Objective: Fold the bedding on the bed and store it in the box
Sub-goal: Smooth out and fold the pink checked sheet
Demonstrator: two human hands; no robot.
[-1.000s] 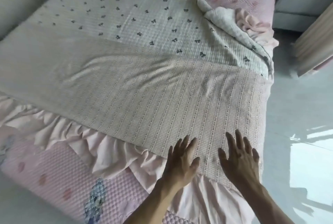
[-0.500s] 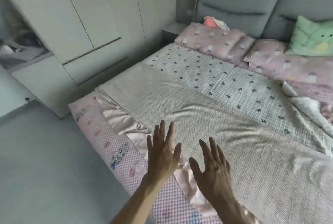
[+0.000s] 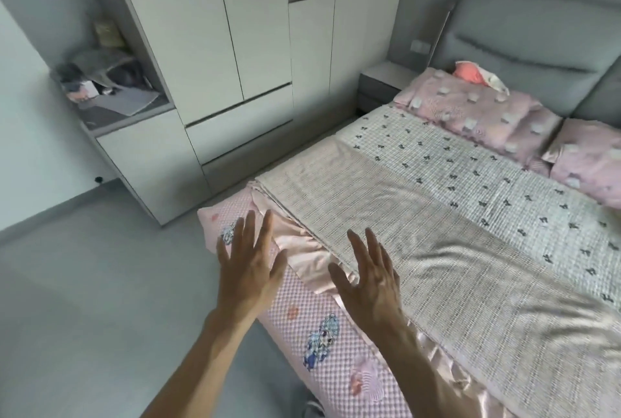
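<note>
Waffle-woven beige blanket lies folded over the bed's foot edge, satin ruffle beneath. Left hand and right hand hover, fingers spread, holding nothing; the bed's right side is cut off

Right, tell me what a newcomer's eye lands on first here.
First the two bare hands, left hand and right hand, fingers spread and holding nothing, raised over the near left corner of the bed. Behind them the beige waffle blanket lies folded back over its bow-printed side, with a pink satin ruffle along its near edge. Two pink pillows sit against the grey headboard.
</note>
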